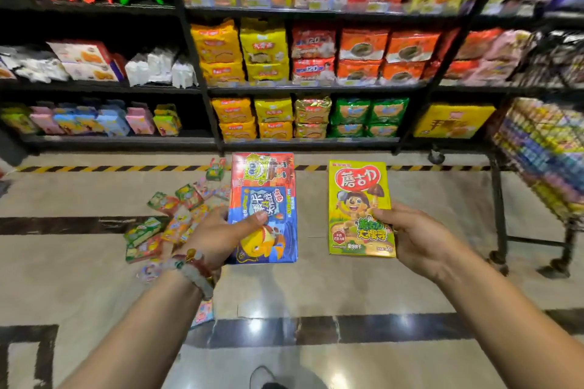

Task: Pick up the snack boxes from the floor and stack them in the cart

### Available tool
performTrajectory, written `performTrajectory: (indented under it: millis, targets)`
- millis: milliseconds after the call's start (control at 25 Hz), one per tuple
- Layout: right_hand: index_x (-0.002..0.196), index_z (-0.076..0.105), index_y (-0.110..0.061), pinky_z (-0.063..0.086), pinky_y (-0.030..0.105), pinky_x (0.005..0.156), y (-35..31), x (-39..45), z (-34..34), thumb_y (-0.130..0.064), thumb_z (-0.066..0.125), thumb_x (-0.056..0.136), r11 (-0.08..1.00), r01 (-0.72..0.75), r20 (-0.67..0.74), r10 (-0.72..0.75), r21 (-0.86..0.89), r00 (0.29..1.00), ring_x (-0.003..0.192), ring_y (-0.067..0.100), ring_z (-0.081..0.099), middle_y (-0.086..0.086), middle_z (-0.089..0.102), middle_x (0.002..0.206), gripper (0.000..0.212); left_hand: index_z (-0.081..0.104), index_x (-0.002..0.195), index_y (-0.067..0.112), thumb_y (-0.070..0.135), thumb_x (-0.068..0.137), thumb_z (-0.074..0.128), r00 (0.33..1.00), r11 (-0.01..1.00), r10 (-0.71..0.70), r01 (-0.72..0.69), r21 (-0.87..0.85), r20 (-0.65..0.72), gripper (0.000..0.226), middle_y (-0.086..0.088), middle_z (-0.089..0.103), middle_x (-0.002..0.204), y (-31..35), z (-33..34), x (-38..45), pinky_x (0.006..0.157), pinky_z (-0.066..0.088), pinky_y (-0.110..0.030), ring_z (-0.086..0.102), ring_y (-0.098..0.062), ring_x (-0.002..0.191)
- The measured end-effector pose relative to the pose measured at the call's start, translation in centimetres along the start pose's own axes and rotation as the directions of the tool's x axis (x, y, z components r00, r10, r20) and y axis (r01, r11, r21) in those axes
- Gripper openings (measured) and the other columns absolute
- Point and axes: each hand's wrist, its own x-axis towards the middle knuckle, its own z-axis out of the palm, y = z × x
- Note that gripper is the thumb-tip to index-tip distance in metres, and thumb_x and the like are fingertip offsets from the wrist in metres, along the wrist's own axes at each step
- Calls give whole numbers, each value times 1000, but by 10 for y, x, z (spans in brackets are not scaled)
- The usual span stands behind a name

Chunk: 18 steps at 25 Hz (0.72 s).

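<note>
My left hand (221,235) grips a blue and red snack box (264,186) by its lower left edge, thumb across the front. My right hand (414,237) holds a yellow snack box (358,196) with a cartoon figure by its lower right edge. Both boxes are upright in the air above the floor, about a hand's width apart. Several small snack boxes (172,216) lie in a loose pile on the floor, left of my left hand. The cart (543,148), a black wire frame stacked with several boxes, stands at the right.
Black shelves (303,87) packed with snack bags run across the back. A yellow and black striped line (110,168) marks the floor before them. The cart's legs and wheels (499,257) stand right of my right arm. A shoe (264,377) shows at the bottom.
</note>
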Motion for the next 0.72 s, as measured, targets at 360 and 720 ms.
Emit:
performTrajectory:
  millis: [360,720]
  targets:
    - [107,63,0,59,37,69,12,-95,-214,-11,61,74,974,132,-182,-98,187,978,77,26,71,18,71,97,35,68,89,7,24,61,73,978,998,-47,40,40,205,33,-11,74,79,-32,236,-23,71,59,-39,71,-23,66]
    - [121,55,5,56,43,81,11,-169,-369,-14,64,71,910,279,-420,-133,308,898,96,36,66,23,67,108,54,69,86,7,24,63,70,905,992,-84,36,122,416,28,-12,73,79,-46,411,-27,68,58,-35,70,-21,64]
